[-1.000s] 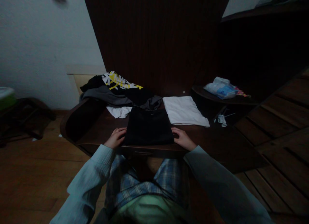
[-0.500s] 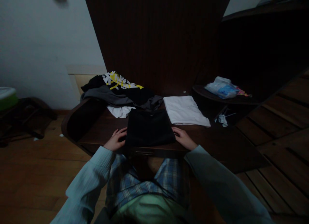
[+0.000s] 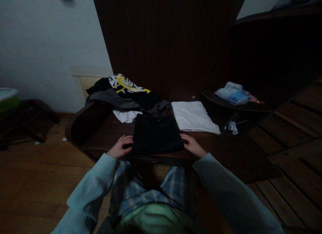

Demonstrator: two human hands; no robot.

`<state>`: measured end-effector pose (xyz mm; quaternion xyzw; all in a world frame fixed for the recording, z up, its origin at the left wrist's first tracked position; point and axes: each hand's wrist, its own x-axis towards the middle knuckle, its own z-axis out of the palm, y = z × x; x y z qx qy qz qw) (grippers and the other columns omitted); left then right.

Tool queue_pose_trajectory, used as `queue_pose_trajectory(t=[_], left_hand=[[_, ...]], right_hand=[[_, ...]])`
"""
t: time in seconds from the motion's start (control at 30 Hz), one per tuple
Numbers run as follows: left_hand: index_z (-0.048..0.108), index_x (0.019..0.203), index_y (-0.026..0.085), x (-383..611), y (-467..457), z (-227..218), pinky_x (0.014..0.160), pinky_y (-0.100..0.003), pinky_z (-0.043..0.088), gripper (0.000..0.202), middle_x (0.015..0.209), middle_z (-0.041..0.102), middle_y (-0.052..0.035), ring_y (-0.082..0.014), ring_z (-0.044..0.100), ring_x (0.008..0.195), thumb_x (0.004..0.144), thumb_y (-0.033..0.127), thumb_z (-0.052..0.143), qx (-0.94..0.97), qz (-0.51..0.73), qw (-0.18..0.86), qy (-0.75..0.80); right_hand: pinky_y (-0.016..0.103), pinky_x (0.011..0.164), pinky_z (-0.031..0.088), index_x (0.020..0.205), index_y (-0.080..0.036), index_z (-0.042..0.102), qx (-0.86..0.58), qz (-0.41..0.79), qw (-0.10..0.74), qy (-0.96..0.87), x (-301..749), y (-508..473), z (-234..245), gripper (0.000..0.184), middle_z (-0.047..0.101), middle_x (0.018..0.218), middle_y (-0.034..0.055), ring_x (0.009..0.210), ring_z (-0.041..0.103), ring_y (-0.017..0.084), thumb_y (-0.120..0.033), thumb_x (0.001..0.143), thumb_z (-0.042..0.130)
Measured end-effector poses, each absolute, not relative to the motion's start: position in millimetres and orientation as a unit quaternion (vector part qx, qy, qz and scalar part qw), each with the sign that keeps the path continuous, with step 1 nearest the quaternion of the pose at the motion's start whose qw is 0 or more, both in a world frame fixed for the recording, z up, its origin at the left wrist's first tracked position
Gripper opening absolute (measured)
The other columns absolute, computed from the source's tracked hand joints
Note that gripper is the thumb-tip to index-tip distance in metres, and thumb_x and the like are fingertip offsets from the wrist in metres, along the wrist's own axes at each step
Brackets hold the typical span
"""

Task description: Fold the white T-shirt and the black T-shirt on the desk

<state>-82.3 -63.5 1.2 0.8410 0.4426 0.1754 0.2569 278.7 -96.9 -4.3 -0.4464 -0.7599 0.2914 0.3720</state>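
A folded black garment (image 3: 156,133) lies flat near the front edge of a dark wooden table (image 3: 105,133). My left hand (image 3: 121,146) rests at the garment's left edge with its fingers curled onto the cloth. At the right edge my right hand (image 3: 192,146) does the same, fingertips tucked against the fold. Both arms wear pale long sleeves, and plaid cloth covers my lap below the table. The room is very dim.
An unfolded heap of clothes (image 3: 125,93), black with a yellow and white print, grey and white, lies at the table's back left. A folded white garment (image 3: 193,116) sits to the right. A plastic bag (image 3: 232,92) lies on a side shelf, and a low stool (image 3: 27,120) stands far left.
Both hands stay at the sides of the black garment, hardly moved. The view has shifted slightly to the left.
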Motion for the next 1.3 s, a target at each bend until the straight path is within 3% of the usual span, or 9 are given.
queue_pose_trajectory(t=[0.2, 0.43, 0.7, 0.9, 1.13, 1.3], left_hand=[[0.062, 0.082, 0.021, -79.6, -65.3, 2.2, 0.103, -0.047, 0.016, 0.021, 0.105, 0.063, -0.0058, -0.0239, 0.047, 0.113, 0.064, 0.030, 0.056, 0.845, 0.174, 0.235, 0.447], [0.059, 0.084, 0.019, -78.9, -66.9, 3.7, 0.103, -0.048, 0.014, 0.028, 0.107, 0.062, -0.0071, -0.0255, 0.045, 0.115, 0.059, 0.031, 0.061, 0.835, 0.168, 0.240, 0.465], [0.061, 0.087, 0.022, -87.1, -63.7, 0.7, 0.103, -0.047, 0.013, 0.023, 0.103, 0.063, -0.0053, -0.0227, 0.044, 0.116, 0.070, 0.032, 0.049, 0.841, 0.178, 0.268, 0.435], [0.063, 0.076, 0.021, -87.2, -62.4, 2.0, 0.104, -0.047, 0.014, 0.034, 0.101, 0.064, -0.0046, -0.0221, 0.046, 0.114, 0.079, 0.041, 0.036, 0.811, 0.206, 0.314, 0.449], [0.062, 0.073, 0.021, -82.1, -66.2, 5.2, 0.103, -0.048, 0.013, 0.026, 0.096, 0.065, -0.0034, -0.0237, 0.047, 0.113, 0.070, 0.046, 0.053, 0.820, 0.207, 0.292, 0.446], [0.059, 0.065, 0.020, -80.4, -65.2, 2.9, 0.102, -0.050, 0.014, 0.028, 0.094, 0.065, -0.0032, -0.0242, 0.047, 0.113, 0.068, 0.048, 0.056, 0.819, 0.209, 0.286, 0.452]], right_hand=[[0.033, 0.079, 0.043, 0.088, -0.015, 0.063, -0.452, 0.262, 0.356, -0.775, 276.7, -99.1, -2.0, 0.022, 0.060, 0.093, 0.0090, 0.089, 0.056, 0.020, -0.021, 0.068, 0.058], [0.028, 0.070, 0.043, 0.077, -0.015, 0.060, -0.453, 0.254, 0.336, -0.785, 274.7, -102.5, 1.6, 0.012, 0.058, 0.083, 0.0061, 0.077, 0.055, 0.017, -0.023, 0.069, 0.056], [0.032, 0.080, 0.043, 0.082, -0.017, 0.063, -0.436, 0.272, 0.335, -0.790, 280.1, -102.9, 0.9, 0.016, 0.060, 0.092, 0.0080, 0.087, 0.056, 0.019, -0.028, 0.075, 0.053], [0.034, 0.084, 0.043, 0.084, -0.018, 0.066, -0.441, 0.270, 0.344, -0.784, 280.6, -101.6, -0.2, 0.019, 0.061, 0.095, 0.0083, 0.094, 0.055, 0.020, -0.028, 0.077, 0.050], [0.033, 0.080, 0.045, 0.084, -0.019, 0.067, -0.441, 0.268, 0.351, -0.781, 281.9, -100.1, -4.6, 0.019, 0.062, 0.094, 0.0081, 0.090, 0.056, 0.019, -0.028, 0.076, 0.052], [0.035, 0.083, 0.044, 0.082, -0.019, 0.067, -0.450, 0.282, 0.355, -0.769, 282.8, -98.9, -7.1, 0.020, 0.063, 0.094, 0.0080, 0.091, 0.057, 0.020, -0.029, 0.077, 0.051]])
